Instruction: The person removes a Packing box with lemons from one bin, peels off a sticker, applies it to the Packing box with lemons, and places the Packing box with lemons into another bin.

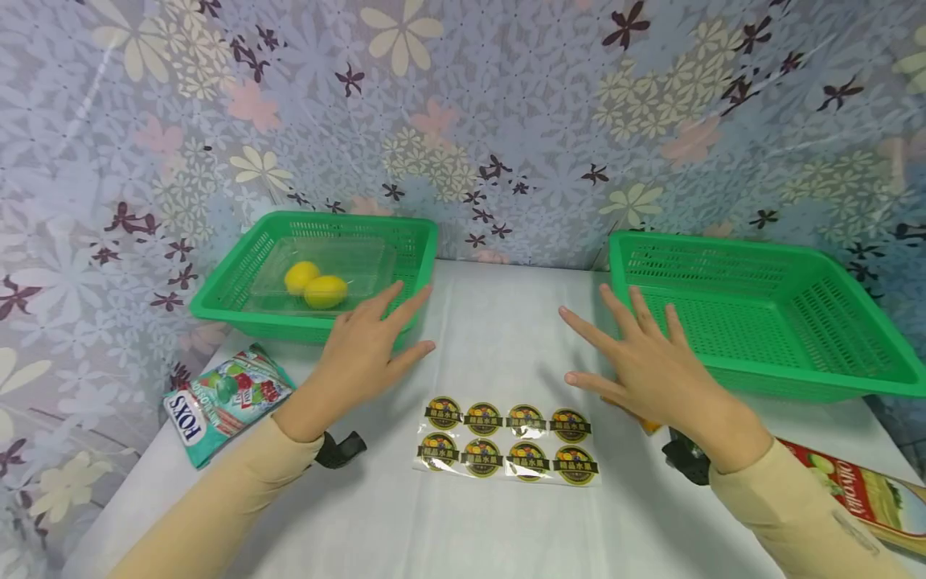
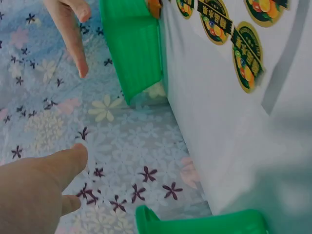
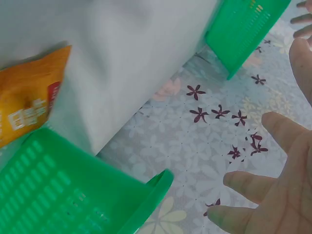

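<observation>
Both your hands are spread and hold nothing: your left hand (image 1: 365, 350) hangs just beside the left basket (image 1: 347, 224), and your right hand (image 1: 651, 374) hangs beside the right basket (image 1: 745, 326), fingers fanned in each. Both baskets stand at the back of the table, one to each side; they look like light, fairly stiff plastic, best taken by the rolled rim. The left one carries a clear container (image 1: 369, 257) and two lemons (image 1: 325, 292), which look firm, smooth and apt to roll, so cup them round the middle. Between and nearer you lies the label sheet (image 1: 506, 441), probably thin, slick and easily creased; lift it by an edge. The table (image 1: 506, 346) has a smooth-looking white surface, with a FOX'S bag (image 1: 231, 398) at left, and an orange packet (image 3: 31, 95) and a red pack (image 1: 861, 490) at right. Flowered fabric (image 1: 506, 104) hangs behind.
</observation>
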